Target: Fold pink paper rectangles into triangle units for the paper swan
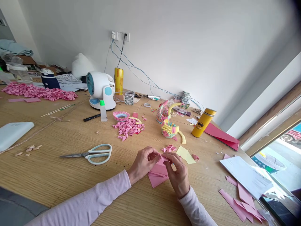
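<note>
Both my hands meet over the wooden table [58,175] near its front edge. My left hand [143,163] and my right hand [178,175] pinch a small pink paper piece [164,158] between their fingertips. Under them lies a stack of pink paper sheets [158,175]. Just beyond my fingers sit a few folded pink triangles [169,147] and a yellow paper slip [185,153].
Scissors [92,153] lie to the left. Farther back are a pile of pink folded pieces [129,128], a glue bottle [102,110], a small fan [100,89], a paper model [168,121] and a yellow flask [202,122]. White papers [245,175] and pink offcuts [244,201] lie right.
</note>
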A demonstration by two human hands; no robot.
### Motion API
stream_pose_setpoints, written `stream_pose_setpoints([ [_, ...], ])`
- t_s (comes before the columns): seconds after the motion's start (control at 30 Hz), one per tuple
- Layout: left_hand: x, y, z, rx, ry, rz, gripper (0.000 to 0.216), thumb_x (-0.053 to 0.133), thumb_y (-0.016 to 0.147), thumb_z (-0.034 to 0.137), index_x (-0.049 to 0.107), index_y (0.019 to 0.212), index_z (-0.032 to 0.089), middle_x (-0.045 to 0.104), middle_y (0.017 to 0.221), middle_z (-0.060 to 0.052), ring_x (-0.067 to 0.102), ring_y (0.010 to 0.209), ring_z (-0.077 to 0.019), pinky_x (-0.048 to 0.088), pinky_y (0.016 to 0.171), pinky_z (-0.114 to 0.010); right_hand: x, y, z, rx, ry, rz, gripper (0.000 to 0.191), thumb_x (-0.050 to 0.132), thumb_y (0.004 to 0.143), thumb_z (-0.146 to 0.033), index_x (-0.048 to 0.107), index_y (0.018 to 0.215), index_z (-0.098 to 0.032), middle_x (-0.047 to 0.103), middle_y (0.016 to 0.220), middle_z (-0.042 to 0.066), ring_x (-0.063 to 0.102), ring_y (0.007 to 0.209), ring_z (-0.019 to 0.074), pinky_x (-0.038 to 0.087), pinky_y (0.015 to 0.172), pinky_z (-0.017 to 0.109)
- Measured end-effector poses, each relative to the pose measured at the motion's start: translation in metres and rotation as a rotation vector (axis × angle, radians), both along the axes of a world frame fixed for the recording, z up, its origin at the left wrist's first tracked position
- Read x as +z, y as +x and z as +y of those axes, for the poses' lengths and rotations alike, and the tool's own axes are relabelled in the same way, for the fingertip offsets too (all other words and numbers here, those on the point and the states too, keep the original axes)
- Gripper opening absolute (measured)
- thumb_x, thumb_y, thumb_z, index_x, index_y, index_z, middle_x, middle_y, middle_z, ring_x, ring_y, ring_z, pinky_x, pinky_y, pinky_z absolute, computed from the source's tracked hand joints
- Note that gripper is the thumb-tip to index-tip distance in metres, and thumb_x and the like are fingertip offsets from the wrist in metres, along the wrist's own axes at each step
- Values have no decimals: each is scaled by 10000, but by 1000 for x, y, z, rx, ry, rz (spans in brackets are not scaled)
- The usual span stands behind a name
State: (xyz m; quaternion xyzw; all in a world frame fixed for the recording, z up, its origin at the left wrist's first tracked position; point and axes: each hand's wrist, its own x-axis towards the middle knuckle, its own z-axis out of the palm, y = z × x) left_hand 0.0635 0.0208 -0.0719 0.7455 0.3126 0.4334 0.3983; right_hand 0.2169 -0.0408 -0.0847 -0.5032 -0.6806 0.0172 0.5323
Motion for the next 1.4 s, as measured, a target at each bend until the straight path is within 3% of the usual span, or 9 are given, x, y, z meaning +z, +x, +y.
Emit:
stream_pose_setpoints([
  [0.13, -3, 1, 1, 92, -208, -71, 362, 692, 693, 495, 589, 784, 160, 560, 683, 7, 505, 591, -117, 385, 543, -204, 2, 0, -1, -22, 60, 2, 248, 512, 872, -138, 701, 995, -242, 683, 946, 79, 651, 884, 207, 535, 744, 330],
  [0.3, 1, 0, 0, -237, -760, -204, 480, 525, 772, 620, 578, 737, 144, 574, 625, 15, 377, 386, -47, 186, 391, -189, 3, 1, -2, -2, 116, -81, 283, 529, 863, -93, 711, 993, -266, 700, 962, 67, 661, 904, 198, 529, 782, 316],
  [0.4, 5, -2, 2, -292, -1045, -282, 511, 528, 755, 645, 571, 821, 140, 655, 703, -36, 416, 369, -42, 153, 373, -180, 2, 4, -2, 7, 125, -120, 301, 522, 860, -83, 710, 1011, -263, 706, 999, 64, 661, 935, 201, 521, 815, 320],
  [0.5, 6, -4, 3, -330, -1194, -280, 490, 576, 737, 628, 538, 805, 144, 670, 688, -58, 424, 356, -41, 141, 354, -169, 1, 6, -2, 20, 123, -158, 306, 515, 861, -88, 702, 1024, -266, 704, 1024, 65, 661, 946, 207, 521, 819, 333],
  [0.73, 6, -4, 4, -418, -1148, -419, 285, 773, 682, 318, 568, 734, 126, 433, 525, 83, 370, 375, 1, 187, 343, -122, 3, 6, -4, 126, 100, -284, 291, 499, 861, -66, 653, 1039, -237, 671, 1109, 87, 636, 991, 210, 509, 823, 354],
  [0.9, 0, -3, 8, -363, -1042, -470, 282, 783, 677, 303, 609, 776, 104, 475, 523, 67, 391, 381, -6, 267, 348, -122, -4, 10, 1, 51, 130, -376, 223, 559, 852, -131, 637, 1040, -222, 621, 1142, 115, 601, 1011, 246, 490, 804, 403],
  [1.07, -2, -2, 6, -331, -952, -420, 303, 763, 692, 369, 618, 723, 106, 547, 489, 33, 476, 392, -46, 361, 384, -152, -4, 6, 3, -54, 187, -369, 148, 605, 845, -137, 667, 954, -217, 625, 984, 96, 609, 853, 215, 470, 723, 375],
  [1.23, 3, -2, 1, -300, -872, -381, 326, 748, 698, 400, 642, 740, 94, 593, 497, 6, 528, 430, -66, 356, 408, -158, 2, 0, 1, -46, 125, -98, 74, 600, 851, -151, 657, 836, -197, 616, 865, 72, 591, 824, 199, 469, 712, 335],
  [1.4, 5, -2, -1, -274, -773, -333, 339, 694, 749, 427, 657, 764, 90, 633, 519, -25, 534, 441, -73, 361, 433, -169, 2, -2, 3, 12, -112, 222, 134, 614, 853, -285, 660, 771, -189, 650, 848, 63, 582, 758, 186, 447, 639, 294],
])
